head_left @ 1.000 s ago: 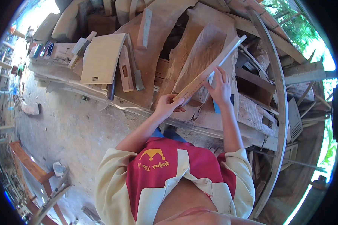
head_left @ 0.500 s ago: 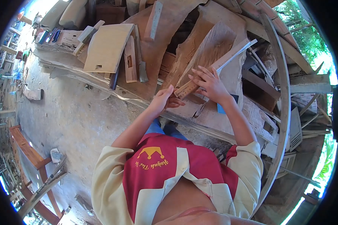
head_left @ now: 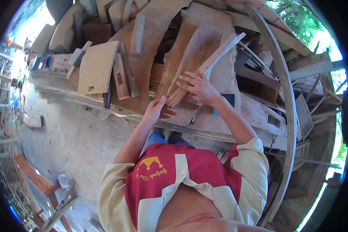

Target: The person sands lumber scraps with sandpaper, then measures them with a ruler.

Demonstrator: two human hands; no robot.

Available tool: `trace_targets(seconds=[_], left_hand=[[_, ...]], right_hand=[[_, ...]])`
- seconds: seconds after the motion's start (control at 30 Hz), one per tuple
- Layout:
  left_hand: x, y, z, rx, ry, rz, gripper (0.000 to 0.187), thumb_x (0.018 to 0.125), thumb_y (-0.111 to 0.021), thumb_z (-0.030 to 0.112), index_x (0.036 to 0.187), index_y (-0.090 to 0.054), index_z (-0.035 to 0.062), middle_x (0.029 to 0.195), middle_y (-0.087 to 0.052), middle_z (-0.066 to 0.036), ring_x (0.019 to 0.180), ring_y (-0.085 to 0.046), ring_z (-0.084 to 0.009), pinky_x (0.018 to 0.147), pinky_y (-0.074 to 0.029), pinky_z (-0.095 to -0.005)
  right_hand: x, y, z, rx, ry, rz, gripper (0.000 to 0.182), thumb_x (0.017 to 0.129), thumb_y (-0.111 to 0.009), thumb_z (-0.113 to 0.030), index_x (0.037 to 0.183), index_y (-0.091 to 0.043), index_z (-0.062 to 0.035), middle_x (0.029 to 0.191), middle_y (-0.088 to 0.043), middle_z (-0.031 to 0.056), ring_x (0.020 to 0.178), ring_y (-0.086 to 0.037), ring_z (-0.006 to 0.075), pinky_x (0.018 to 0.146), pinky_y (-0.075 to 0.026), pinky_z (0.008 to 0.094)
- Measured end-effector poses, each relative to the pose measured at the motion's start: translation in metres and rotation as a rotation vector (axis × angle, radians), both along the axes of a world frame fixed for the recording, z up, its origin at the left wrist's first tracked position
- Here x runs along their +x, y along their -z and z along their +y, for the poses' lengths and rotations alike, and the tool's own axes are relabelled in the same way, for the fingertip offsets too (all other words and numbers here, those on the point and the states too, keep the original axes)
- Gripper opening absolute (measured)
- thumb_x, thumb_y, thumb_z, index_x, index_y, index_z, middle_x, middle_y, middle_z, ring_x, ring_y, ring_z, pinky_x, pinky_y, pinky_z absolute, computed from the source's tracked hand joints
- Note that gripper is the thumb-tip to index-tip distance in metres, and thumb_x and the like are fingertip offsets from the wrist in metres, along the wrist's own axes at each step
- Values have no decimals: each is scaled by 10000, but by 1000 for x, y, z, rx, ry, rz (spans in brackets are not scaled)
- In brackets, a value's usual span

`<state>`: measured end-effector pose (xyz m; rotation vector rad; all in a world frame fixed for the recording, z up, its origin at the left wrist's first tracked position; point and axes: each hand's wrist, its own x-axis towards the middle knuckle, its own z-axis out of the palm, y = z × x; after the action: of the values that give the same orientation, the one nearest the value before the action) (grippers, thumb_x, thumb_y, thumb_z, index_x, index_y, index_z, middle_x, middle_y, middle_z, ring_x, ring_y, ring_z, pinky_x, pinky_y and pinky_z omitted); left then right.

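Note:
A long straight ruler point(head_left: 219, 52) with scale marks lies slantwise over rough wooden slabs point(head_left: 205, 33) on the bench. Its far part catches bright light along one edge. My left hand point(head_left: 154, 111) is at the ruler's near end, thumb up and fingers curled, pinching that end. Across the ruler's lower middle rests my right hand point(head_left: 201, 89), fingers laid over it and thumb tucked below. A dark blue flat object point(head_left: 229, 101) lies beside my right wrist, partly covered by the forearm.
Left on the bench are a pale thin board point(head_left: 98, 69), a wooden hand plane point(head_left: 120, 79) and a chisel-like tool point(head_left: 133, 85). A loose wood strip point(head_left: 137, 34) lies farther back. At right, a long curved wooden piece point(head_left: 292, 112) stands before stacked scrap.
The view has shifted, so the bench and hands appear farther left and slightly lower. Both hands stay at about the same places on the ruler.

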<state>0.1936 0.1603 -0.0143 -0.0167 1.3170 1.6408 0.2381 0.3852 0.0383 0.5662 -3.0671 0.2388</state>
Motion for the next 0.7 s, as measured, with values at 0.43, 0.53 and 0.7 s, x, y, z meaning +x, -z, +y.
trace_targets(seconds=[0.43,0.53,0.7], left_hand=[[-10,-18,3,-53,41,32,374,891,-451,360,954,-520,-2,795,-592,-95,617,-614,-173,489,-496,-241],[-13,-9,4,-62,-13,35,369,887,-461,361,921,-516,-3,770,-582,-86,599,-607,-167,476,-493,-245],[-13,-10,5,-119,-70,77,408,891,-424,406,858,-517,10,710,-555,-65,565,-586,-149,443,-478,-225]], right_hand=[[-13,-7,14,-173,-114,276,442,637,-678,-123,1064,-567,-107,1002,-568,49,1003,-518,229,886,-365,402],[-22,-42,23,-327,-79,510,320,637,-662,-77,950,-596,-61,885,-587,74,871,-565,225,793,-424,337],[-5,-112,58,-1086,269,1094,42,744,-507,-16,768,-541,-17,736,-588,86,674,-556,156,633,-466,289]])
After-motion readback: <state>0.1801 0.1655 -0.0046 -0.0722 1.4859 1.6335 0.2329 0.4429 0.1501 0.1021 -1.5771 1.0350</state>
